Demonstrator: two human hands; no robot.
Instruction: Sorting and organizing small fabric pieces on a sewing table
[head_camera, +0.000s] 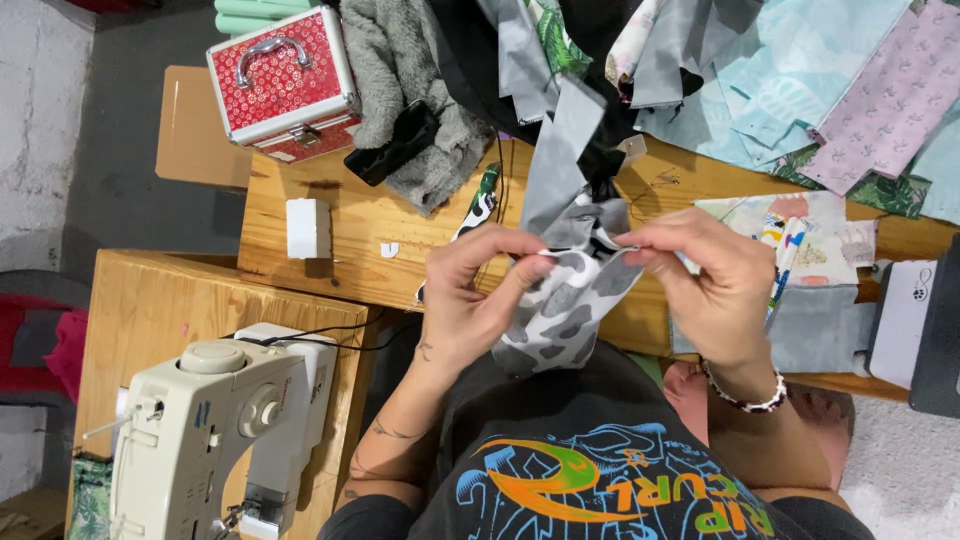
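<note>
Between left hand (468, 300) and right hand (705, 275), grey-and-white blotched fabric pouch (565, 305), pinched

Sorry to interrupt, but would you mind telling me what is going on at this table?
A person holds a white fabric piece with grey blotches in both hands over a wooden table. The left hand and right hand each pinch its top edge in a closed grip. A cream sewing machine stands at the left, a red patterned case further back, and printed fabrics lie piled behind.
</note>
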